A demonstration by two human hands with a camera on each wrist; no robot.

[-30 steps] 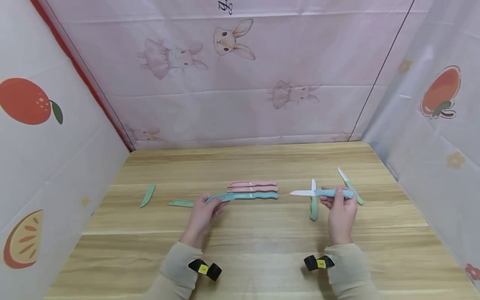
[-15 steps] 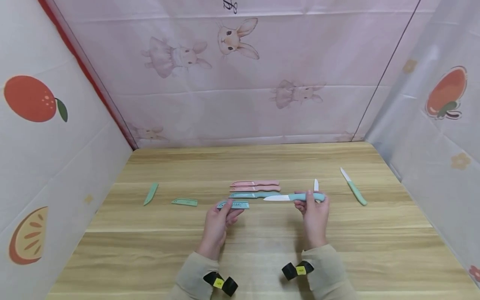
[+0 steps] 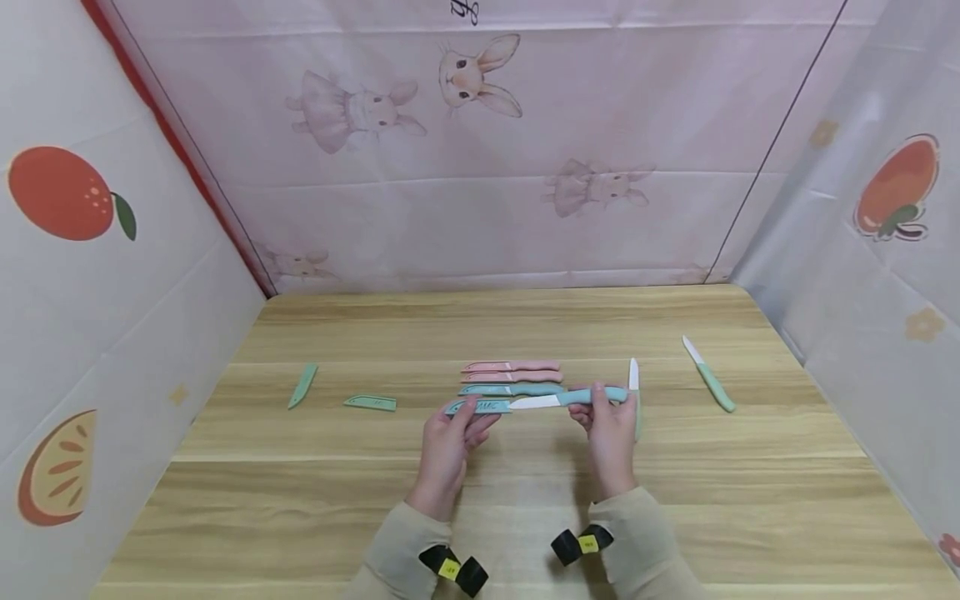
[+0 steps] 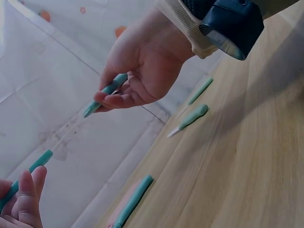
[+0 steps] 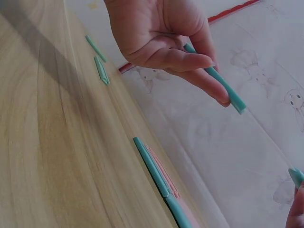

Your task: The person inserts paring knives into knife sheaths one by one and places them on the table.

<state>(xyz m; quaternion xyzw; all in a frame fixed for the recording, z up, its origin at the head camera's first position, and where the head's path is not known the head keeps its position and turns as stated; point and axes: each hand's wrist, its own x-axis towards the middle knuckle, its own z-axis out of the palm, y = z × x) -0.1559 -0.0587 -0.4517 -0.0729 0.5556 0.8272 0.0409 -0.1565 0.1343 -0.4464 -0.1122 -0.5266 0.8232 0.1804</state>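
My left hand (image 3: 447, 446) pinches a blue blade sheath (image 3: 480, 407) with dark lettering between thumb and fingers. My right hand (image 3: 609, 442) grips a small paring knife by its blue handle (image 3: 581, 396). The white blade (image 3: 535, 402) points left, its tip right at the sheath's open end, the two roughly in line above the table. In the left wrist view the knife's handle (image 4: 111, 88) is in the far hand; the right wrist view has the sheath (image 5: 228, 92) in the far hand. Just behind lies a sheathed blue knife (image 3: 517, 389).
Two sheathed pink knives (image 3: 525, 366) lie side by side at the back. Two green sheaths (image 3: 303, 386) (image 3: 371, 403) are at left. At right lie two bare green knives, one (image 3: 708, 375) slanted, the other (image 3: 634, 377) partly behind my right hand. Fabric walls enclose the wooden table (image 3: 375, 500).
My right hand has carried the blue knife leftward, and my left hand has brought the blue sheath rightward, until blade tip and sheath mouth meet in the head view.
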